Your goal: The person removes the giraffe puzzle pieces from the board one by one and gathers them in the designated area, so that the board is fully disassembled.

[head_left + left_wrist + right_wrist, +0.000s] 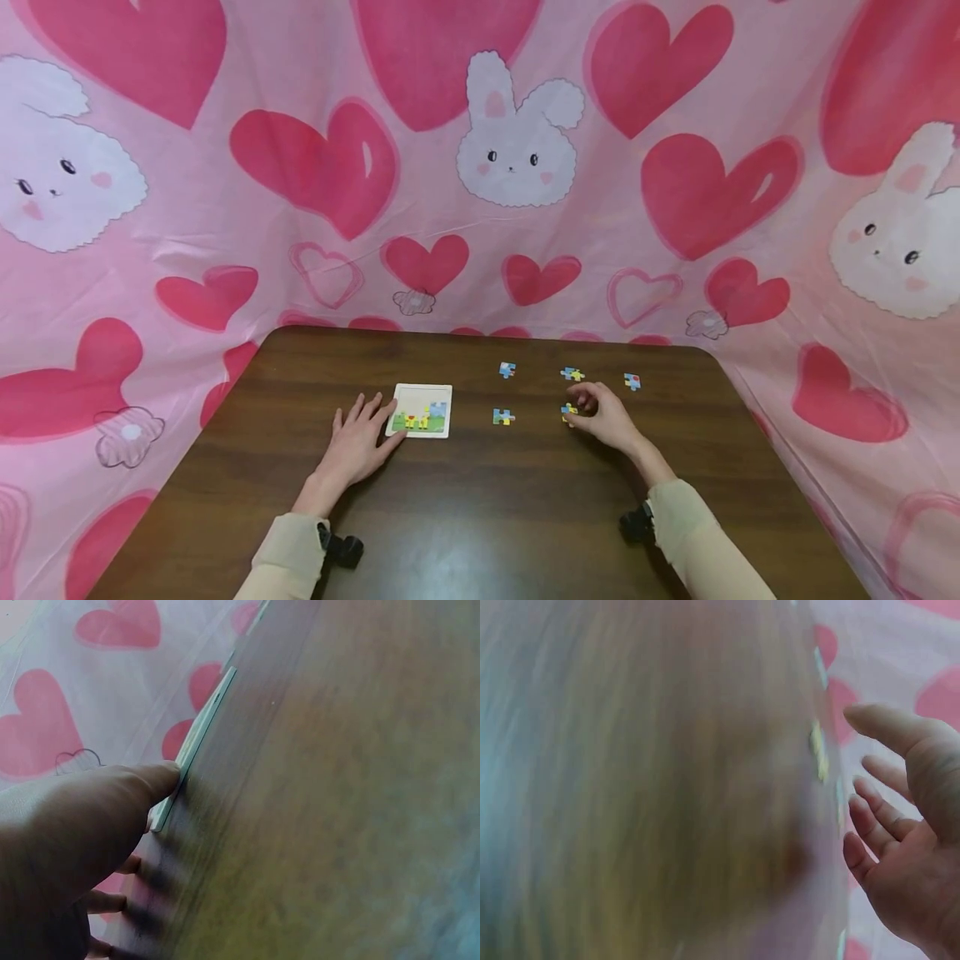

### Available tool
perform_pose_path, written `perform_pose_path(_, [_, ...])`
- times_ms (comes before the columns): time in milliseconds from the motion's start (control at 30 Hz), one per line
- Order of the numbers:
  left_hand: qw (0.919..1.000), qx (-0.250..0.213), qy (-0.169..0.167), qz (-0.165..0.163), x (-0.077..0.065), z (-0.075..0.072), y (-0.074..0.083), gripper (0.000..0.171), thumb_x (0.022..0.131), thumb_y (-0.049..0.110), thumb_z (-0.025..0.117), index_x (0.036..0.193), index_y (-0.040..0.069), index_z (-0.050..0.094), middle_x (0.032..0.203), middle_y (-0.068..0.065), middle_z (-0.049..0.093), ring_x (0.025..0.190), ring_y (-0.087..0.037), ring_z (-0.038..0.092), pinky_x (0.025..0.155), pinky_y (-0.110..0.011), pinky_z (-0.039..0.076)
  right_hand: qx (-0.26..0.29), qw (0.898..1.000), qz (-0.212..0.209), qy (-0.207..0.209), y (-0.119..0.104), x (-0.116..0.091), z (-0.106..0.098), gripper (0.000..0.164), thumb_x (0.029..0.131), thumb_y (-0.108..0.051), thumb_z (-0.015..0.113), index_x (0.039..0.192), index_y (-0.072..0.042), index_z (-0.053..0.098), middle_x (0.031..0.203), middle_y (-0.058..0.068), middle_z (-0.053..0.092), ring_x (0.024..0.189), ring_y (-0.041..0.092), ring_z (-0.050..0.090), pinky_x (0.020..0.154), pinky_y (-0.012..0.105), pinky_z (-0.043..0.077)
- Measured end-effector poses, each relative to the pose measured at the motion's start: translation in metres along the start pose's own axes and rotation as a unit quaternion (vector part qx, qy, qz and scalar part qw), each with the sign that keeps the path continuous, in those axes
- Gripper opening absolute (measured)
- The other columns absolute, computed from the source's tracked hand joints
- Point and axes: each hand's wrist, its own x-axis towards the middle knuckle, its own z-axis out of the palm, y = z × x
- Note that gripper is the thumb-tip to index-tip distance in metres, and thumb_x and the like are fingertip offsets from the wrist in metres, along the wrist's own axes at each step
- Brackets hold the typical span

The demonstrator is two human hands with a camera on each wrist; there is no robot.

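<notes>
A square puzzle board (422,389) with a pale frame lies left of the middle of the table, colourful pieces filling its lower part. My left hand (357,443) rests at its left edge with fingers spread; in the left wrist view the thumb (161,780) touches the board's rim (202,735). Over a blue and yellow puzzle piece (567,411) hovers my right hand (609,418), partly covering it in the head view. The right wrist view has these fingers (885,727) loosely bent and apart, with nothing between them, and a yellowish piece (819,752) beyond.
Other loose jigsaw pieces lie around: one at the back (507,369), one below it (504,416), a yellow-blue one (572,374) and one at right (632,381). Behind the brown table (465,517) hangs a pink heart-patterned cloth (420,183).
</notes>
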Motion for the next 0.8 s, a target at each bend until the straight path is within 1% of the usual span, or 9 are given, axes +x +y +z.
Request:
perform_pose_path(100, [1.0000,0.003,-0.004,-0.005,0.000,0.000,-0.002,0.072,0.106,0.050,0.069,0.165,0.012,0.051,0.174,-0.026,0.042,0.166,-0.056,0.026,0.127,-0.086,0.016,0.007,1.000,-0.019,-0.002,-0.015,0.007,0.007,0.041,0.089,-0.007,0.090,0.124,0.005,0.073,0.098,0.015,0.067,0.086,0.021,0.061,0.076,0.027,0.051])
perform_pose_path(233, [1.0000,0.004,-0.004,-0.007,0.000,-0.001,-0.004,0.072,0.106,0.049,0.069,0.165,0.011,0.051,0.174,-0.027,0.041,0.166,-0.056,0.026,0.127,-0.086,0.015,0.021,0.998,-0.040,-0.033,-0.041,0.016,0.023,0.041,0.092,-0.008,0.088,0.127,0.004,0.072,0.099,0.014,0.069,0.088,0.019,0.062,0.076,0.026,0.051])
perform_pose_path(367, [1.0000,0.004,-0.003,-0.005,0.000,-0.001,-0.005,0.072,0.106,0.048,0.069,0.165,0.011,0.051,0.174,-0.028,0.041,0.165,-0.057,0.026,0.127,-0.086,0.015,0.035,0.996,-0.049,-0.058,-0.066,0.024,0.042,0.042,0.092,-0.010,0.088,0.128,0.004,0.072,0.099,0.013,0.070,0.087,0.017,0.062,0.078,0.025,0.051])
perform_pose_path(467, [1.0000,0.005,-0.006,-0.004,0.001,0.000,-0.004,0.072,0.106,0.048,0.068,0.165,0.011,0.051,0.174,-0.028,0.041,0.165,-0.057,0.026,0.127,-0.086,0.015,0.042,0.995,-0.057,-0.074,-0.081,0.030,0.060,0.042,0.092,-0.011,0.089,0.127,0.006,0.073,0.097,0.014,0.070,0.083,0.016,0.061,0.077,0.024,0.051])
perform_pose_path(600, [0.9999,0.004,-0.008,-0.005,0.003,0.000,-0.004,0.072,0.106,0.049,0.069,0.165,0.011,0.051,0.174,-0.027,0.041,0.165,-0.056,0.027,0.127,-0.086,0.015,0.044,0.992,-0.060,-0.100,-0.102,0.037,0.085,0.042,0.093,-0.015,0.089,0.126,0.006,0.073,0.095,0.014,0.071,0.078,0.010,0.058,0.073,0.021,0.050])
perform_pose_path(667, [1.0000,0.005,-0.007,-0.004,0.003,0.001,-0.004,0.072,0.106,0.048,0.069,0.164,0.011,0.052,0.173,-0.027,0.042,0.165,-0.056,0.028,0.127,-0.086,0.016,0.040,0.991,-0.054,-0.113,-0.112,0.040,0.095,0.043,0.093,-0.017,0.090,0.125,0.005,0.073,0.095,0.013,0.071,0.077,0.009,0.056,0.072,0.021,0.049])
perform_pose_path(767, [1.0000,0.007,-0.004,-0.002,0.004,0.001,-0.003,0.072,0.105,0.048,0.070,0.164,0.011,0.052,0.172,-0.027,0.043,0.165,-0.056,0.029,0.126,-0.086,0.017,0.027,0.991,-0.046,-0.124,-0.123,0.046,0.109,0.043,0.092,-0.020,0.091,0.123,0.004,0.074,0.095,0.012,0.071,0.078,0.010,0.057,0.073,0.024,0.052])
perform_pose_path(800, [1.0000,0.009,-0.001,0.001,0.003,0.001,-0.003,0.071,0.105,0.048,0.070,0.163,0.011,0.052,0.172,-0.027,0.044,0.164,-0.056,0.030,0.126,-0.086,0.017,0.018,0.991,-0.041,-0.126,-0.123,0.049,0.115,0.043,0.092,-0.023,0.091,0.123,0.002,0.074,0.094,0.007,0.070,0.079,0.008,0.056,0.075,0.024,0.052])
